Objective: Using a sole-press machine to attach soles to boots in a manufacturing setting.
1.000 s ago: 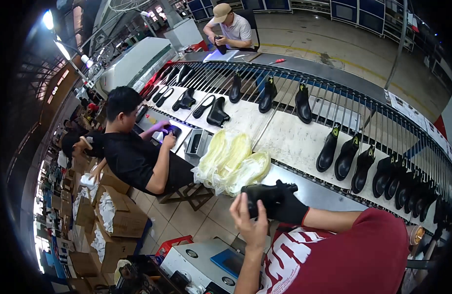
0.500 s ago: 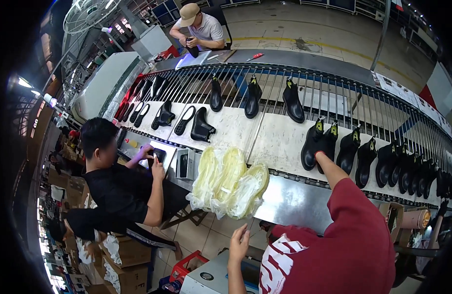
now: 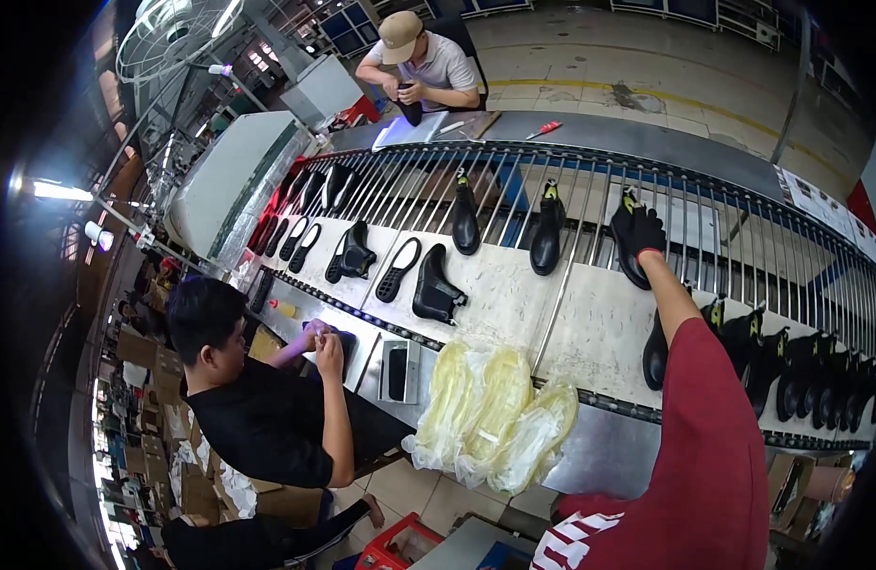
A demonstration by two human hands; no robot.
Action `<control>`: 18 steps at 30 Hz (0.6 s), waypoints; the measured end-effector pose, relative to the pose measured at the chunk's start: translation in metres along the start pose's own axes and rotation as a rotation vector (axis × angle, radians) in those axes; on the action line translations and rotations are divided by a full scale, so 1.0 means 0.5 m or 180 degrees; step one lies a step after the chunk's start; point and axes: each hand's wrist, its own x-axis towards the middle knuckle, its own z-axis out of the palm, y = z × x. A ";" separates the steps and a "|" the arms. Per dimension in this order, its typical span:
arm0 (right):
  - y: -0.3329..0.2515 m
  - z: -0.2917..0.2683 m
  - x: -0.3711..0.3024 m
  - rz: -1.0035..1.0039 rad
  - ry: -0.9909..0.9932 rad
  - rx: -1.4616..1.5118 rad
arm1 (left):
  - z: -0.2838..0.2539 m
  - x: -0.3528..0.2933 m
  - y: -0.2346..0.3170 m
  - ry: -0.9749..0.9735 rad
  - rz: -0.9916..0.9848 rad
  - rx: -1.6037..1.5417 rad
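My right hand (image 3: 650, 230), in a black glove with a red cuff, reaches over the near rows and is closed on the upper of a black ankle boot (image 3: 624, 239) in the far row of the roller conveyor. Its fingers partly cover the boot's shaft, where a yellow-green pull tab shows. My left hand is out of view. In the same far row, to the left, stand two similar boots, a nearer one (image 3: 547, 233) and a farther one (image 3: 464, 217). Under my right forearm a near row of black boots (image 3: 768, 361) runs off to the right, partly hidden by my sleeve.
Yellowish pieces in clear plastic bags (image 3: 490, 418) lie along the near metal ledge. Loose black soles (image 3: 398, 270) and a tipped boot (image 3: 438, 285) rest on the white conveyor sheets. A black-shirted co-worker (image 3: 257, 389) sits at left; another in a cap (image 3: 428, 71) works across.
My right hand has moved from the near row to the far-row boot. My left hand has left the view. The view has shifted, and the seated co-worker's hands have changed position.
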 end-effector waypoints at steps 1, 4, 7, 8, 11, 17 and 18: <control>-0.027 0.005 0.017 0.0194 -0.0480 0.0094 | 0.002 -0.007 -0.024 0.0080 0.0207 0.0224; -0.058 -0.010 0.061 0.0373 -0.1269 0.0090 | 0.026 0.009 -0.017 0.0404 0.0066 -0.0365; -0.042 -0.006 0.083 0.0163 -0.1549 -0.0343 | 0.044 0.009 0.027 0.0712 -0.0028 -0.1046; -0.012 0.005 0.112 0.0564 -0.1604 -0.0166 | 0.045 0.010 0.052 0.0783 -0.0008 -0.1253; -0.019 0.048 0.118 0.0419 -0.1459 -0.0013 | 0.051 0.020 0.115 0.0806 0.0173 -0.1297; -0.027 -0.057 -0.042 -0.0323 -0.0931 0.0428 | 0.055 -0.001 0.191 0.1264 0.0886 -0.1493; -0.047 -0.096 -0.090 -0.0501 -0.0806 0.0418 | 0.062 -0.001 0.183 0.1343 0.0895 -0.1571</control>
